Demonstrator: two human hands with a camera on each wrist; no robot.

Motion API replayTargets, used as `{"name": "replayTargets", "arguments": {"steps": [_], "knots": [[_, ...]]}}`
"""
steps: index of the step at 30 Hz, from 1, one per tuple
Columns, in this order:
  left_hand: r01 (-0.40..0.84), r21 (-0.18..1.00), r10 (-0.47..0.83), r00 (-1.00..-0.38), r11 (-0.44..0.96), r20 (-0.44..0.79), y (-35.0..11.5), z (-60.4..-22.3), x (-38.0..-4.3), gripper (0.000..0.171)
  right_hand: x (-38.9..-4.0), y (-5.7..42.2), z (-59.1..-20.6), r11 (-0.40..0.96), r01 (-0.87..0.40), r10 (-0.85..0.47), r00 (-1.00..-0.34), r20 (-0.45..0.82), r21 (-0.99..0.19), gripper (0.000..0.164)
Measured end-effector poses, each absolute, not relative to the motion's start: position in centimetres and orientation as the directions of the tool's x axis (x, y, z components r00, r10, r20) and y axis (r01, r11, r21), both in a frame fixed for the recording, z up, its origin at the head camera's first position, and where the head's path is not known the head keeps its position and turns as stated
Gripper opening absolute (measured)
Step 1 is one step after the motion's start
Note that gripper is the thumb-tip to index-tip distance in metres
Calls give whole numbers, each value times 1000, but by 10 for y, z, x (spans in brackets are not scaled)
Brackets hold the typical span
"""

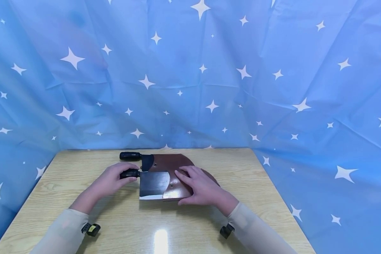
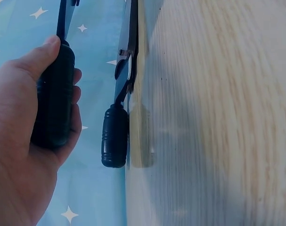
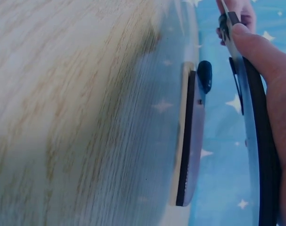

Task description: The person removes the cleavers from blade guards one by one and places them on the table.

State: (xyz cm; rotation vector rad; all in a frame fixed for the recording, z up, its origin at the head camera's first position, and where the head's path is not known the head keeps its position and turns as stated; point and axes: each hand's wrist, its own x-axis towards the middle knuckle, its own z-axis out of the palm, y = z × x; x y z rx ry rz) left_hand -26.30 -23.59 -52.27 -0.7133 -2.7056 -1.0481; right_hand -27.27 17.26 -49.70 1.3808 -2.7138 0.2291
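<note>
My left hand (image 1: 109, 180) grips the black ribbed handle (image 2: 55, 103) of a cleaver held above the table. Its broad grey blade (image 1: 153, 183) shows beside the handle, with a bright strip along the lower edge. A brown leather sheath (image 1: 179, 190) covers the far part of that blade, and my right hand (image 1: 203, 187) holds it, thumb laid along it in the right wrist view. Behind lies a second cleaver with a black handle (image 1: 129, 156), mostly inside its own brown sheath (image 1: 168, 160). The held cleaver overlaps it in the head view.
The wood-grain table (image 1: 139, 229) carries the second cleaver, seen edge-on in both wrist views. A blue cloth (image 1: 190, 116) with white stars hangs behind and beside the table. Black wrist cameras sit on both sleeves (image 1: 65, 229).
</note>
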Motion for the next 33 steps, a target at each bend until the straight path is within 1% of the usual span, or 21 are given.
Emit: {"name": "replayTargets", "arguments": {"steps": [3, 10, 19, 25, 33], "knots": [[480, 594, 373, -877, 645, 304, -238, -523, -262, 35, -273, 174, -499, 586, -803, -789, -596, 149, -106, 113], [481, 588, 376, -876, 650, 301, -238, -521, -260, 30, -272, 177, -500, 583, -805, -790, -593, 153, -111, 113], [477, 586, 369, -879, 655, 303, -244, -522, -260, 34, -272, 182, -502, 598, -791, -777, -612, 150, -129, 113], [484, 583, 377, -875, 653, 303, -247, -522, -260, 33, -272, 182, -502, 582, -800, -784, -600, 158, -144, 112], [466, 594, 367, -884, 656, 289, -250, -522, -258, 34, -272, 183, -502, 584, -801, -786, -599, 152, -135, 111]]}}
